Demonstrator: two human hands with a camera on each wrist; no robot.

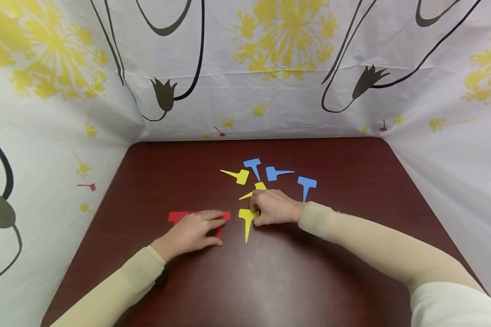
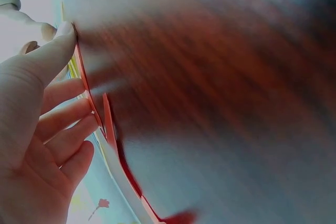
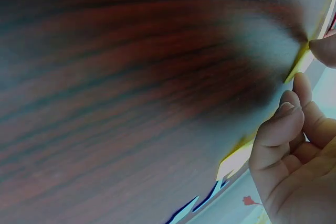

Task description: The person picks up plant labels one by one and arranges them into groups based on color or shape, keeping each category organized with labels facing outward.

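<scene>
A yellow T-shaped tag (image 1: 247, 216) lies flat on the dark red table (image 1: 294, 281), its stem towards the person, with the curled right hand (image 1: 275, 207) pinching the right end of its head between thumb and forefinger. Just left of it, the left hand (image 1: 194, 230) rests with fingers extended over red tags (image 1: 178, 216); farther off lie two more yellow tags (image 1: 242, 176) and three blue tags (image 1: 308, 182)

Curtained-off workspace, dark wood-grained table (image 1: 155, 175), white flower-printed cloth (image 1: 229, 109) hung behind it and along both sides
</scene>
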